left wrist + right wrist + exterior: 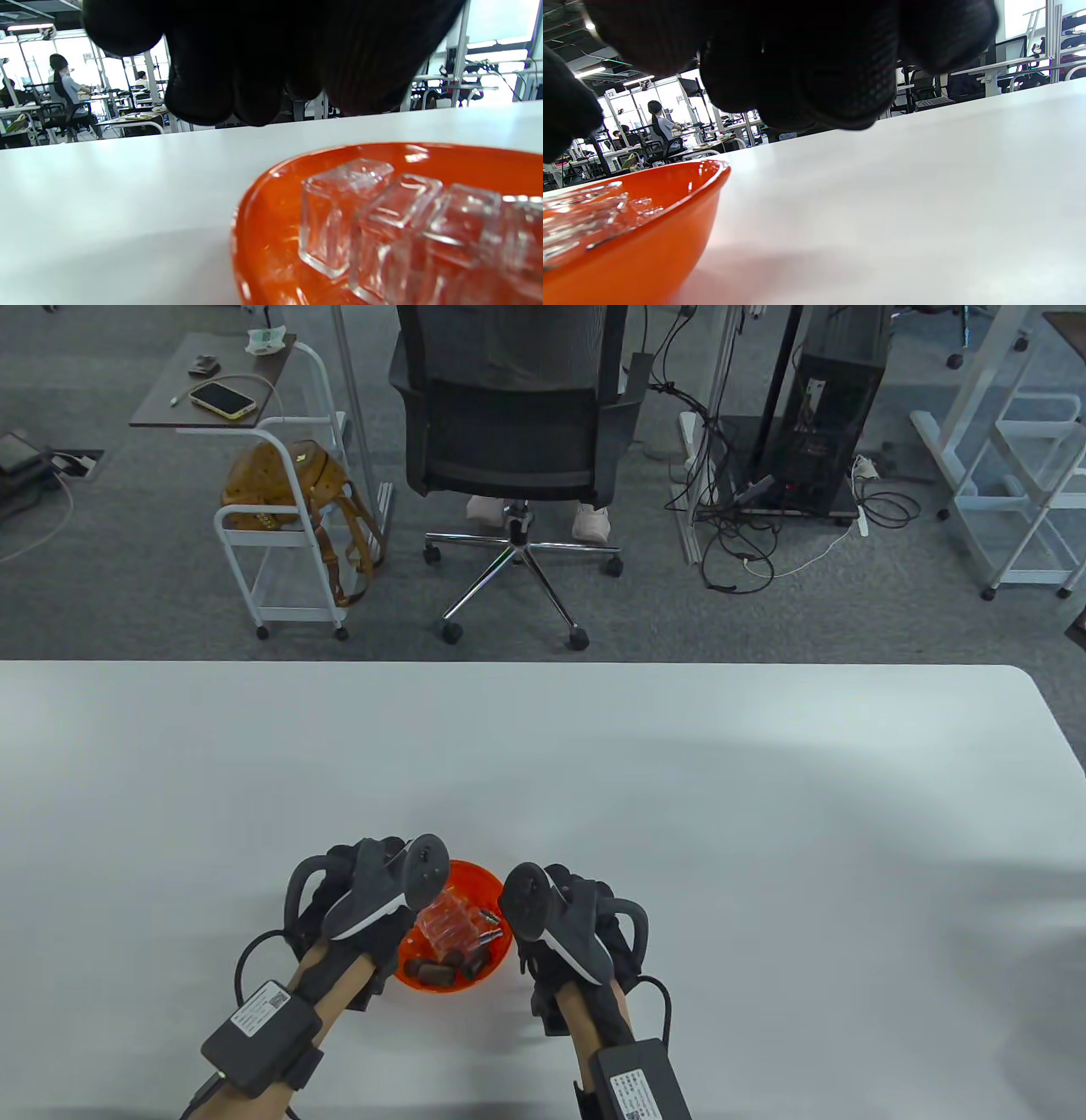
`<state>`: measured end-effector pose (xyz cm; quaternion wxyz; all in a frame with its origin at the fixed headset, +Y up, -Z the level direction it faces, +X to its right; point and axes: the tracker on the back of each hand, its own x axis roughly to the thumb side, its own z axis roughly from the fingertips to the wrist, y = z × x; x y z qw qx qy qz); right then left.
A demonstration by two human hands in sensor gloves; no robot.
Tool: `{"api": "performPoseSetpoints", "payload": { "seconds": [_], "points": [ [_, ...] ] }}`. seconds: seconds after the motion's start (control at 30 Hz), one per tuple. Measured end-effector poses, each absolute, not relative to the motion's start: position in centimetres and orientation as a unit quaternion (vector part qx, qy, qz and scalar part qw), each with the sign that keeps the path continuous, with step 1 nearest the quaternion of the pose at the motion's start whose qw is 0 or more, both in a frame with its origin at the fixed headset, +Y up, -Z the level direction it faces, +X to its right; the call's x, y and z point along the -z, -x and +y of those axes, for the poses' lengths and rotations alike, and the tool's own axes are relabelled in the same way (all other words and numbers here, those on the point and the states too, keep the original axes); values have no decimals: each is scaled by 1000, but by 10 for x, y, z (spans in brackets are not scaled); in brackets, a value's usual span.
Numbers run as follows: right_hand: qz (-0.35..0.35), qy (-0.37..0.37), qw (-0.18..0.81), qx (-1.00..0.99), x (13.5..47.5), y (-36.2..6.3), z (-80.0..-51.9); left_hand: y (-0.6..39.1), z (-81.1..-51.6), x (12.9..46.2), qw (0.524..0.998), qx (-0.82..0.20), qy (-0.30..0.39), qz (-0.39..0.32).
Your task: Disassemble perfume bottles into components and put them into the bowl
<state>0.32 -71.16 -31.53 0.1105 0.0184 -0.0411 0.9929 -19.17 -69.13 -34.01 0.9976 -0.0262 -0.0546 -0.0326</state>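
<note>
On the white matte counter (594, 780), table view: we see a round glossy orange bowl (472, 879) near the bottom edge, between the two gloved hands. Left hand (356, 891) just left of the bowl, right hand (577, 916) just right of it, each with a dark tracker strapped on the back. Trackers hide the fingers here. In the bowl: clear faceted glass bottles (445, 923), dark brown cylindrical caps (433, 971), small metal spray parts (489, 935).

Left wrist view: black knit fingers (199, 93) hang loosely curled above the counter, holding nothing that we can see. Below, the bowl (263, 199) with smooth shiny rim, holding blocky square-cut clear bottles (339, 212) side by side.

Right wrist view: black mesh-textured fingers (840, 84) bunched and curled, close to the lens, nothing visible in them; we cannot tell for sure. Bowl (670, 220) at lower left, clear bottles (581, 212) blurred inside.
</note>
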Motion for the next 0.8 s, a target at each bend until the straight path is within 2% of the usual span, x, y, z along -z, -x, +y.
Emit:
{"api": "performPoseSetpoints", "payload": {
  "seconds": [0.2, 0.43, 0.63, 0.8],
  "points": [
    [-76, -17, 111, -991, 313, -9, -703, 221, -672, 333, 998, -32, -21, -57],
    [-182, -20, 26, -983, 303, -20, -670, 260, -647, 311, 985, -68, -128, -96],
    [-238, -32, -56, -969, 294, -38, -659, 288, -652, 293, 982, -39, -159, -96],
    [-257, -36, -145, -955, 291, -53, -668, 307, -665, 283, 982, -32, -168, -82]
  ]
}}
